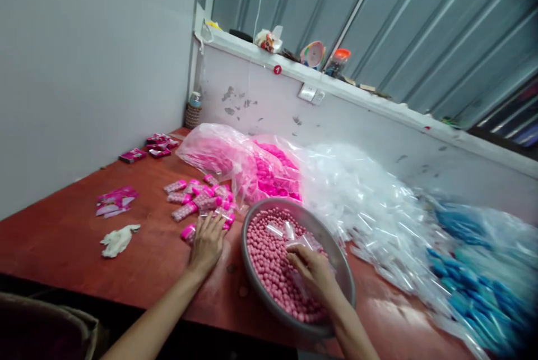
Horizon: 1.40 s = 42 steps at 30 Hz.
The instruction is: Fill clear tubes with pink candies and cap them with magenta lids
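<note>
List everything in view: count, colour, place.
Table: one, red, beneath basin
Basin: one, grey, on table
Beads: countless, pink, basin
Loose tubes: several, clear, basin
Filled tubes: many, pink-capped, left of basin
Bagged pieces: many, pink, behind basin
Tube heap: uncountable, clear, right of basin
Blue pieces: many, blue, far right
Packets: several, magenta, back left
Wrapping: count unclear, pink, left
Scrap: one, white, front left
Bottle: one, pale, back corner
Jar: one, orange-lidded, ledge
Other items: several, mixed, ledge
Container: one, brown, bottom left
Left hand: one, fingers over filled tubes
Right hand: one, inside basin
</note>
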Each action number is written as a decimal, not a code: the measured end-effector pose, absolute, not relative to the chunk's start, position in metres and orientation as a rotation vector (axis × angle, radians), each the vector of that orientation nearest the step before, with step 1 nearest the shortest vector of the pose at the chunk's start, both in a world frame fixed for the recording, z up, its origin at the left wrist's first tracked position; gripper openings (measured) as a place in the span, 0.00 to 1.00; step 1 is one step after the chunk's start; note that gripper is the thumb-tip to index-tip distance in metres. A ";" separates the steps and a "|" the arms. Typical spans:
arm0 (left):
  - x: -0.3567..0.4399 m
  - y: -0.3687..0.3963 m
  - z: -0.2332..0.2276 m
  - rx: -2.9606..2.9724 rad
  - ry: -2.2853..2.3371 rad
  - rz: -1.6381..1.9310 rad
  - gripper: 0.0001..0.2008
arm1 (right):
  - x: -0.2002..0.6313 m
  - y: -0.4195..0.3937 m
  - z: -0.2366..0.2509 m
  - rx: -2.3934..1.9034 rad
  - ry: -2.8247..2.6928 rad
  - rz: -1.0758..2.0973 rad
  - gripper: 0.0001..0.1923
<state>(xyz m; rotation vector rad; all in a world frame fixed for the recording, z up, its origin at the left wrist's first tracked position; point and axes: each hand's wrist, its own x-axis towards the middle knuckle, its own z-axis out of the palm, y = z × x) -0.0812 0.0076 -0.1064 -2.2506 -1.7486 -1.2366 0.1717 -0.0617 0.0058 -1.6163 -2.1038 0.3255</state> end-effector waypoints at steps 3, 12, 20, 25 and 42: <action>-0.080 -0.001 -0.102 -2.236 -1.801 -1.110 0.18 | 0.174 -0.063 0.005 -1.636 -2.098 0.342 0.13; -0.057 0.067 -0.067 -2.431 -1.628 -0.768 0.22 | 0.178 -0.059 0.002 -1.683 -2.120 0.360 0.13; -0.115 0.098 -0.070 -2.491 -1.503 -0.686 0.14 | 0.172 -0.059 0.001 -1.711 -2.071 0.326 0.14; -0.149 0.107 -0.072 -2.429 -1.553 -0.683 0.13 | 0.166 -0.063 0.001 -1.743 -2.084 0.355 0.13; -0.061 0.246 -0.030 -1.854 -2.381 -1.313 0.58 | 0.143 0.172 0.042 -1.573 -2.228 -0.182 0.46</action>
